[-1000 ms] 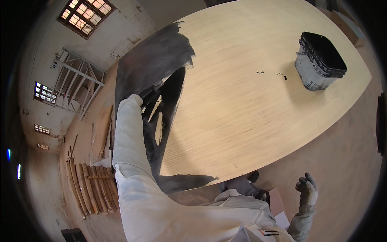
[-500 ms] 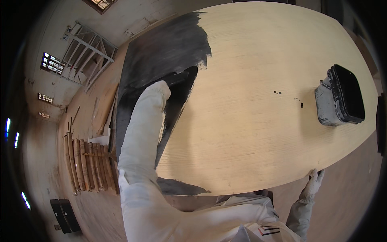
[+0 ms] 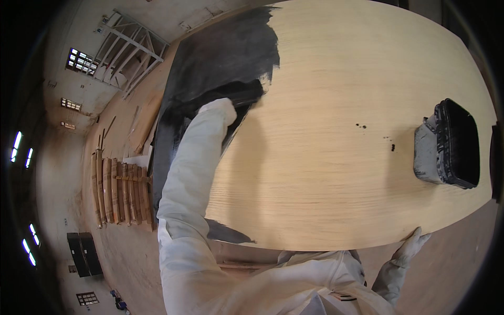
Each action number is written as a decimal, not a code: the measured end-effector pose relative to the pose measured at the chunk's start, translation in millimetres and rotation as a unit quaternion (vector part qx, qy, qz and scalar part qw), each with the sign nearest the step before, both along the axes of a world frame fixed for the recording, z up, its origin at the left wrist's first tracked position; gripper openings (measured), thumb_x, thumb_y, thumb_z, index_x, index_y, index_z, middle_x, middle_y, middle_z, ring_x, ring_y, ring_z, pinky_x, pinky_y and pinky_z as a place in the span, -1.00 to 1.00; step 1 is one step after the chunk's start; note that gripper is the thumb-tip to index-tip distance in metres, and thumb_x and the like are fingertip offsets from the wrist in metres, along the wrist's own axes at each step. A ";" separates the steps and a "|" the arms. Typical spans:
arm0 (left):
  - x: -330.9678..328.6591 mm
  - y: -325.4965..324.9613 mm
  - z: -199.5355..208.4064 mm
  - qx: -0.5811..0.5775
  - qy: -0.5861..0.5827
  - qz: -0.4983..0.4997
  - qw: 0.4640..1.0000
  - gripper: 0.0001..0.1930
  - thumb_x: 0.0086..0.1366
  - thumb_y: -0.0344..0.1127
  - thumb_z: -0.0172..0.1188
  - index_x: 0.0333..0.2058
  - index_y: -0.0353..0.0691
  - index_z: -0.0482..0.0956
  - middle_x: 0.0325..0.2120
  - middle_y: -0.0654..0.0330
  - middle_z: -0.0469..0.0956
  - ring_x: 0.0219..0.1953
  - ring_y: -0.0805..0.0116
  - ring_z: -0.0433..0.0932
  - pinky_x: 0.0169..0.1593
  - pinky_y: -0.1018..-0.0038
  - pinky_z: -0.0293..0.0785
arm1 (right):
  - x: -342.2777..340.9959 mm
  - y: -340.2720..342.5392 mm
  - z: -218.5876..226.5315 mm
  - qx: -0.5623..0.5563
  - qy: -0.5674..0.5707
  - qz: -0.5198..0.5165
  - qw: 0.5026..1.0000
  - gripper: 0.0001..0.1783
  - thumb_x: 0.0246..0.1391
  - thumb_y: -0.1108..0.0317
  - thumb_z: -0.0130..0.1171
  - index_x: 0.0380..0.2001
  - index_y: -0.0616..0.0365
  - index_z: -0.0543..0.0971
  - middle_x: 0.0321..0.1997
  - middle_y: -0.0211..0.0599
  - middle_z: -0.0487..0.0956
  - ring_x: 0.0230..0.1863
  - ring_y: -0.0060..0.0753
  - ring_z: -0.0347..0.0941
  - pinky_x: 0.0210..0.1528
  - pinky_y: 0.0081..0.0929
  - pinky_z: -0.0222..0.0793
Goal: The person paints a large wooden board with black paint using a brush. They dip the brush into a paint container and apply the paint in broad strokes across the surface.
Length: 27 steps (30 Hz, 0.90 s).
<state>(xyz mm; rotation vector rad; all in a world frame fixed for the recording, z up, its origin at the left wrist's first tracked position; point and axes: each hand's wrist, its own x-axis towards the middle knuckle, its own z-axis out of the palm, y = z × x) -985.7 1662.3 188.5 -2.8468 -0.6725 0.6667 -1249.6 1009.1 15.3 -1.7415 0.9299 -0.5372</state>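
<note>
Head view: looking down through a wide, curved lens on a large, pale yellow, wood-grained tabletop (image 3: 320, 168). Across the left end, a broad patch of dark grey to black coating (image 3: 226, 47), ragged along the border with the bare surface. On the near edge, just right of the sleeve, a smaller dark grey smear (image 3: 226, 231).

From the lower left, reaching over the tabletop, a long white fabric left sleeve (image 3: 194, 152), ending at the blackest part of the coating. Beyond the cuff, left hand merging with the black: cannot tell whether spread, closed or holding anything. At lower right, right hand (image 3: 412, 245) in a pale, stained glove, at the near edge of the tabletop, fingers loosely extended; cannot tell whether gripping the edge.

Near the right end of the tabletop, a squarish grey plastic bucket (image 3: 427, 155) with a black-smeared rim and dark interior. To the left of the bucket, a few small black drips (image 3: 392, 147).

In the background at left, a row of long brown wrapped bundles (image 3: 123, 194), a pale metal framework (image 3: 131, 52) and black rectangular panels (image 3: 84, 254).
</note>
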 end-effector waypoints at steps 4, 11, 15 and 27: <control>21.6 2.9 13.8 0.030 -0.018 0.030 0.999 -0.54 0.48 -0.22 0.01 0.28 -0.06 0.60 0.29 0.00 0.55 0.36 0.01 0.50 0.40 0.15 0.42 | 10.7 2.7 4.1 -0.027 0.003 0.029 0.999 -0.08 0.53 0.11 0.02 0.61 0.38 -0.20 0.67 0.17 0.01 0.57 -0.01 0.16 0.56 -0.22 0.16; 54.0 -73.0 6.5 0.030 0.031 -0.023 0.999 -0.55 0.46 -0.24 0.02 0.26 -0.06 0.62 0.27 -0.02 0.57 0.35 -0.01 0.52 0.40 0.15 0.42 | 19.0 17.9 24.7 -0.051 -0.012 0.047 0.998 0.02 0.51 -0.04 0.02 0.61 0.36 -0.27 0.63 0.29 0.04 0.53 0.10 0.22 0.50 -0.13 0.29; 77.1 -68.3 18.8 0.044 0.038 -0.005 0.998 -0.56 0.46 -0.25 0.03 0.24 -0.07 0.64 0.26 -0.02 0.57 0.34 -0.02 0.52 0.39 0.14 0.43 | 11.9 9.5 15.3 -0.043 0.088 0.026 0.995 0.07 0.49 -0.12 0.02 0.61 0.34 -0.29 0.63 0.31 0.03 0.51 0.15 0.25 0.44 -0.09 0.38; 54.1 -97.0 2.7 0.042 0.084 -0.015 0.995 -0.57 0.43 -0.27 0.05 0.20 -0.08 0.68 0.23 -0.05 0.60 0.32 -0.05 0.55 0.38 0.14 0.44 | 7.2 -4.4 10.6 -0.076 0.100 0.069 0.990 0.11 0.48 -0.13 0.02 0.58 0.44 -0.33 0.61 0.42 -0.01 0.52 0.22 0.21 0.44 -0.06 0.36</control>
